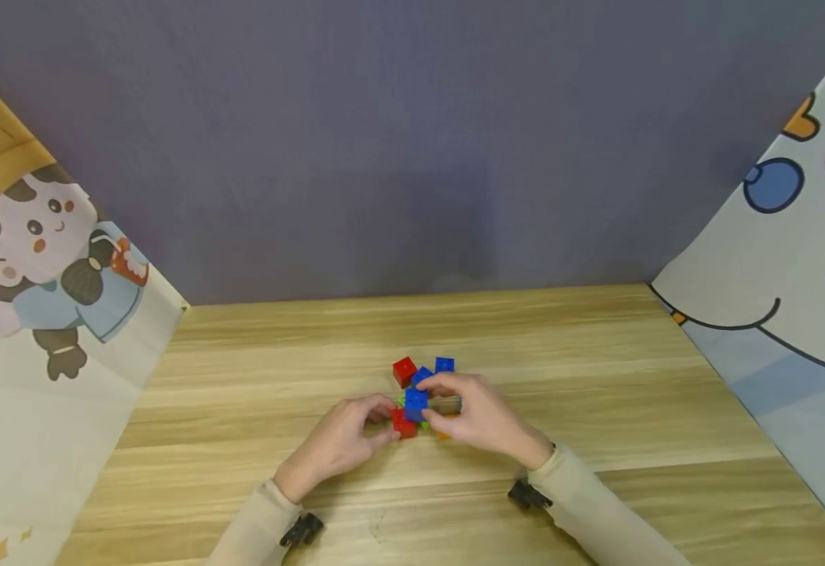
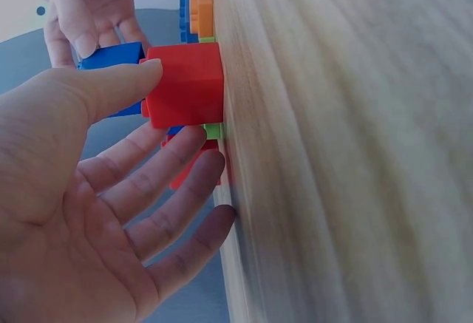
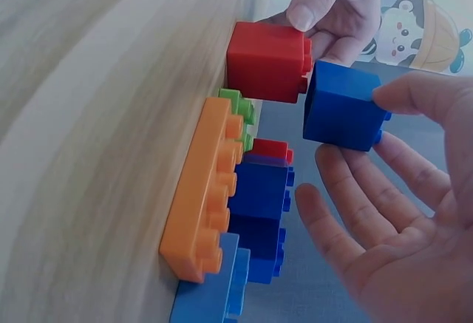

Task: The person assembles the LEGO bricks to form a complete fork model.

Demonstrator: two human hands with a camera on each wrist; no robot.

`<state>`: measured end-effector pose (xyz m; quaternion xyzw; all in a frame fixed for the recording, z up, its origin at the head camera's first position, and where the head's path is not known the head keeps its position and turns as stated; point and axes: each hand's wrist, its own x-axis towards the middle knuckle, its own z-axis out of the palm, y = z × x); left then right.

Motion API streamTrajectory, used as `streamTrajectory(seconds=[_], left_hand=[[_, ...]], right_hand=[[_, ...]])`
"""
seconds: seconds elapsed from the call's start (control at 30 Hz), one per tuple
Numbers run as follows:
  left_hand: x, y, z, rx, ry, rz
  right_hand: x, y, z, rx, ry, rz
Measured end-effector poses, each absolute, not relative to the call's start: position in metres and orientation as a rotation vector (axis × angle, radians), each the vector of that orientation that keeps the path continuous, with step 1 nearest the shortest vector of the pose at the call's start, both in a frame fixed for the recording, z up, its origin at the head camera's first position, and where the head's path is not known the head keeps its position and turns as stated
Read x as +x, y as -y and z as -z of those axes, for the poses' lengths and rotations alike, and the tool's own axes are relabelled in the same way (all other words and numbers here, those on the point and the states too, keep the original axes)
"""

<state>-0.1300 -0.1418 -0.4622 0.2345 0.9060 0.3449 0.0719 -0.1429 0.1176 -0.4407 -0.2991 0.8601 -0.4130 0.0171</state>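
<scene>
Currently I take the red block (image 1: 403, 424) as reference; it sits studs-up on the counter (image 1: 243, 440), and all places below are given from it. Left hand (image 1: 344, 432): fingers pinching that block, thumb against one side. Right hand (image 1: 486, 417): fingers pinching a blue block (image 3: 342, 105), slightly tilted, just above the reference; I cannot tell whether the two touch.

Surroundings, as I read them: a light green brick (image 3: 235, 105) lies just beside the reference, partly covered by the blue block in my head view. To the right of the reference lies an orange brick (image 3: 196, 190), and farther right a lighter blue brick (image 3: 211, 282); the right hand stands in the way and hides most of both from the head camera. Beyond the reference I note a second red block (image 1: 404, 371) and two dark blue blocks (image 1: 445, 364), close together. Well past these rises a grey panel (image 1: 412, 196).
</scene>
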Motion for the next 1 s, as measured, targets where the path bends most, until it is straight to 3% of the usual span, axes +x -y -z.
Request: streamTrajectory(seconds=[1.0], left_hand=[[-0.131,0.141,0.464,0.711,-2.699,-1.061]], right_hand=[[-0.140,-0.106,0.446,-0.971,-2.576,1.317]])
